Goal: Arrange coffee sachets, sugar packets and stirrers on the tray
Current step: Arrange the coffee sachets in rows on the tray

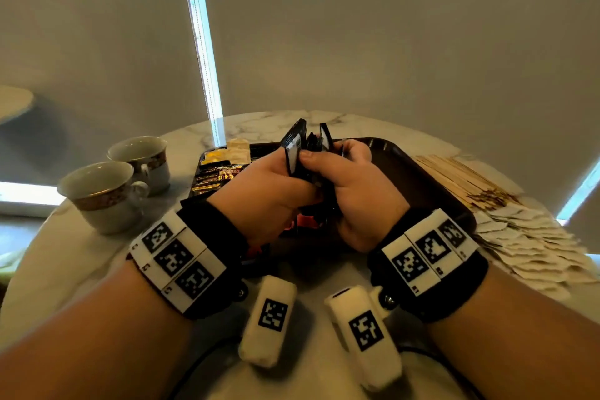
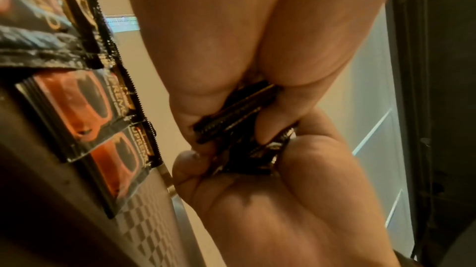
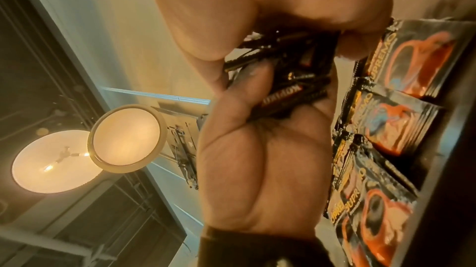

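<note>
Both hands [image 1: 259, 191] [image 1: 360, 191] clutching black coffee sachets [image 1: 308, 146], over dark tray [image 1: 422, 178]

Two white teacups with patterned gold-brown bands, the near teacup [image 1: 103, 196] and the far teacup [image 1: 143, 161], are sitting close together at the left of the round marble table [image 1: 48, 256], their handles pointing right. A lit ceiling lamp [image 3: 127, 138] is glowing overhead.

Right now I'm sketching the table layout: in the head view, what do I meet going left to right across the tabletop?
Front teacup → back teacup → coffee sachets lying on the tray → left hand → bunch of sachets in both hands → right hand → bare part of the tray → wooden stirrers → sugar packets.
</note>
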